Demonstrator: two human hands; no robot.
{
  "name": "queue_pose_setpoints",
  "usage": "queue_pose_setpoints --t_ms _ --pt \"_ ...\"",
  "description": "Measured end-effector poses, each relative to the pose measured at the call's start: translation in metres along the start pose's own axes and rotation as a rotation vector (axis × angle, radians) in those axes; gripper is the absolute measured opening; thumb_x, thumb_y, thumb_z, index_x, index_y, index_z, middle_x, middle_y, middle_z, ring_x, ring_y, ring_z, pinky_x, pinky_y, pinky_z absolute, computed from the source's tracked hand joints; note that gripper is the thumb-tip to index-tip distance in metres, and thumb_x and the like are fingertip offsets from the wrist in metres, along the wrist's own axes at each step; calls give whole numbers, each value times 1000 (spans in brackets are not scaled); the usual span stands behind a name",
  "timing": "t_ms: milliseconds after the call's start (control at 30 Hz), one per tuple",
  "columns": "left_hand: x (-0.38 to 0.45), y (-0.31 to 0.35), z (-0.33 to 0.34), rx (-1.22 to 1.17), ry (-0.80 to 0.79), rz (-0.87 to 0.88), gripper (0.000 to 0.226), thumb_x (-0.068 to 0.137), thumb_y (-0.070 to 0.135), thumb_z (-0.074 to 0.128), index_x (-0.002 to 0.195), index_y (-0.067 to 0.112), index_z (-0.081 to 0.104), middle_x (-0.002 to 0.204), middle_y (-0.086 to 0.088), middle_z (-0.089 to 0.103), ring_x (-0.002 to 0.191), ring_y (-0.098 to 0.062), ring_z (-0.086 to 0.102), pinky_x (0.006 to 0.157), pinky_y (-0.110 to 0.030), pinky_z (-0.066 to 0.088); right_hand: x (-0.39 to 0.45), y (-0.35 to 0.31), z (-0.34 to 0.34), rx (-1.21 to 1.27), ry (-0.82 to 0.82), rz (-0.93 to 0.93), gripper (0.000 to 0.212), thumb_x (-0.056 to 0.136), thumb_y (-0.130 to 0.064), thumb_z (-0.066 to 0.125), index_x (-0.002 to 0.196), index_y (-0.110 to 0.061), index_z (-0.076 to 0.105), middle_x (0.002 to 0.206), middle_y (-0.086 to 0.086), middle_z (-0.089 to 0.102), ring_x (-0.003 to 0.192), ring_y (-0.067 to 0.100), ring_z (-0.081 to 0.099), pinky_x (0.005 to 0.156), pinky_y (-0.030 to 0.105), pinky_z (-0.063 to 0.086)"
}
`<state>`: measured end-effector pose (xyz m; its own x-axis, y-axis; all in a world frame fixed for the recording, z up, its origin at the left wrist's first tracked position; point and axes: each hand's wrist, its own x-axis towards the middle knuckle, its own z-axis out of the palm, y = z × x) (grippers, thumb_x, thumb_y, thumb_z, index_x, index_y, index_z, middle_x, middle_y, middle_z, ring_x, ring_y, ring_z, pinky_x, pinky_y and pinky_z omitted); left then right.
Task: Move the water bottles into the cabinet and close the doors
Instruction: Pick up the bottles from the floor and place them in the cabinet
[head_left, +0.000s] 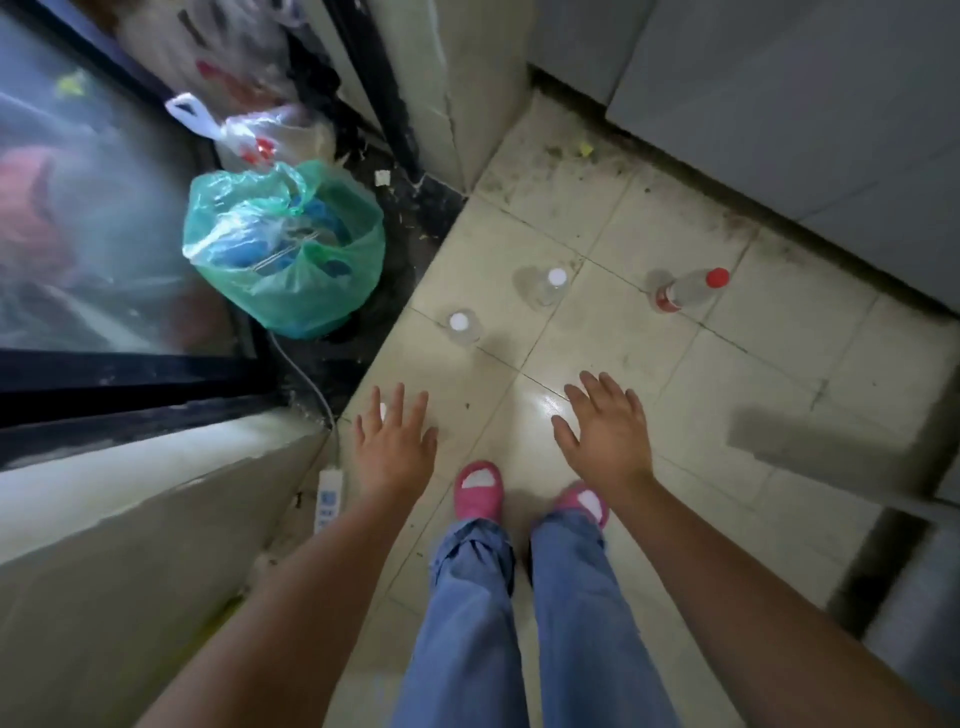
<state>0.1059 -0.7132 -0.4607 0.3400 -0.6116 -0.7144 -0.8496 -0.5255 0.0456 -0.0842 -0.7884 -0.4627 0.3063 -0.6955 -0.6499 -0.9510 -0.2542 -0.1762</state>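
Three clear water bottles stand upright on the tiled floor ahead of me. One white-capped bottle (462, 327) is at the left, a second white-capped bottle (548, 286) stands in the middle, and a red-capped bottle with a red label (691, 291) is at the right. Grey cabinet fronts (779, 98) run along the far right. My left hand (396, 448) hovers open, fingers spread, short of the left bottle; a small white spot shows between its fingers. My right hand (608, 431) is open too, below the middle bottle. Neither hand touches anything.
A bin lined with a green bag (291, 249) and white plastic bags (249, 135) sit at the left by a glass door (78, 208). A white power strip (328, 499) and cable lie by the left wall. My feet in pink slippers (478, 488) stand below the hands.
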Motion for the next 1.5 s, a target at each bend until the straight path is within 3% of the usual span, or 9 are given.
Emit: queue_pose_setpoints --t_ms 133,233,333,533,667,900,1200,1367,1500 --pt "28 -35 18 -81 7 -129 53 99 39 31 148 27 15 161 -1 7 149 -24 -3 121 -42 9 58 -30 13 -124 16 -190 40 71 -31 54 92 -3 75 102 19 75 94 37 71 75 56 55" --pt "55 -55 37 -163 -32 -212 56 98 37 37 148 26 16 160 -2 9 149 -26 -1 120 -43 15 106 -50 27 -170 -57 -276 48 91 -30 50 132 -5 50 146 17 43 138 32 36 113 49 28" --pt "96 -72 73 -213 -47 -276 61 97 36 42 149 24 12 160 -3 6 149 -26 0 120 -43 18 170 -66 49 -273 -92 -341 54 96 -32 44 144 -13 29 157 8 21 146 24 15 119 42 16" --pt "180 -102 129 -261 -84 -265 64 96 26 47 149 15 13 159 -12 11 148 -28 9 118 -41 23 265 -93 104 -290 -114 -337 64 92 -20 56 146 -17 23 159 7 10 144 30 16 113 41 30" --pt "193 -108 154 -234 -119 -205 56 95 21 49 144 7 24 152 -12 28 134 -30 38 102 -43 42 284 -92 133 -291 -54 -360 53 90 1 52 139 -9 35 149 13 30 126 33 41 88 36 44" --pt "189 -101 156 -63 -92 -163 35 90 7 54 125 6 45 122 -16 51 107 -31 53 83 -40 52 259 -54 137 -256 75 -386 36 82 16 46 115 7 54 123 26 48 109 39 47 64 31 32" --pt "138 -23 105 189 -246 80 43 91 12 52 131 6 37 132 -18 40 119 -30 43 90 -35 49 133 33 106 -82 -94 -16 30 94 -1 42 123 -4 47 128 16 43 115 32 44 85 39 46" --pt "94 45 74 445 -259 301 44 88 14 52 129 7 38 131 -16 40 119 -30 42 95 -34 45 41 90 107 160 -26 233 36 75 10 62 110 6 58 115 28 53 107 45 54 68 45 56" --pt "47 109 54 580 -235 465 46 83 15 57 126 6 43 126 -17 45 115 -33 47 90 -39 48 -42 136 113 398 -6 540 36 88 -1 50 124 -1 49 130 18 42 121 32 42 86 34 48"
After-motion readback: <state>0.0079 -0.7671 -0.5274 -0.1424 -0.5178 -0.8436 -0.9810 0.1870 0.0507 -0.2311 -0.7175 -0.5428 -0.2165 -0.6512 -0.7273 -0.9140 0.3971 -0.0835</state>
